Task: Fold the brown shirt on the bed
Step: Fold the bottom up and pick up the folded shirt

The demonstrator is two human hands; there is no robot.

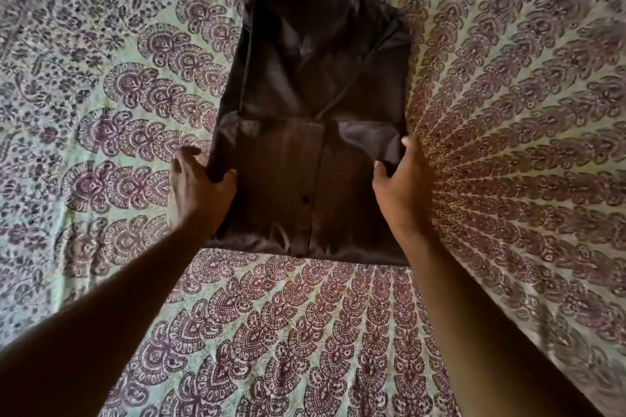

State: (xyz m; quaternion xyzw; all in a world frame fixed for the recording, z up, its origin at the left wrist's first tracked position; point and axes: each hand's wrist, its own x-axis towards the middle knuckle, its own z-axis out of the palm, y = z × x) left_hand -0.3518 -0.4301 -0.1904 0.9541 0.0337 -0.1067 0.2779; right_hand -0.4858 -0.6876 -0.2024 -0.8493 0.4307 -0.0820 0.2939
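The brown shirt [315, 132] lies flat on the bed as a long narrow rectangle, sides folded in, collar at the far end, button placket facing up in the near half. My left hand [200, 186] grips the shirt's left edge about midway, thumb on top and fingers at the edge. My right hand [403, 179] holds the right edge at the same height, thumb on the cloth and fingers tucked under the side. Both arms reach in from the near edge of the view.
A patterned bedspread [508, 145] in pale green with purple paisley motifs covers the whole bed around the shirt. It lies flat on all sides, with slight wrinkles at the far right.
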